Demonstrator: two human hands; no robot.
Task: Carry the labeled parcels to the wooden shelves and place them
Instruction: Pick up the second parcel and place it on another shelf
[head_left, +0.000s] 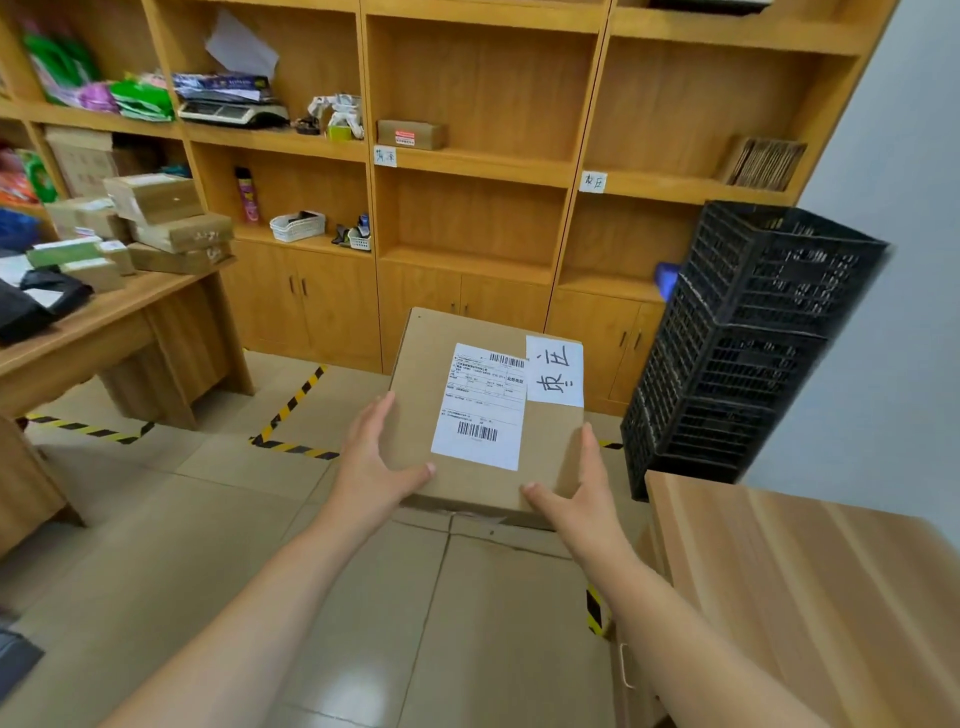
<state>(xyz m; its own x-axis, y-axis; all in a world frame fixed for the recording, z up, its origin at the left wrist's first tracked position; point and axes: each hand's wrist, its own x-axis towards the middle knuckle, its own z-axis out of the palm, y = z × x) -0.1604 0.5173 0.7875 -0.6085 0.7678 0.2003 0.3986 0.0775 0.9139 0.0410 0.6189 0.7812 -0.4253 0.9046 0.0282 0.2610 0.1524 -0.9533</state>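
Note:
I hold a flat brown cardboard parcel (426, 395) out in front of me above the tiled floor. It carries a white shipping label with barcodes and a white handwritten slip on top. My left hand (371, 457) grips its near left corner, thumb on the top face. My right hand (574, 486) grips the near right corner the same way. The wooden shelves (475, 163) stand straight ahead along the wall, with paper tags on two shelf edges. One small brown box (410, 134) sits in the upper middle bay.
A wooden desk (104, 317) at the left holds several stacked parcels (171, 223). Stacked black plastic crates (737, 343) stand at the right by the wall. A wooden cabinet top (810, 582) is at my near right. Yellow-black tape marks the floor (291, 405).

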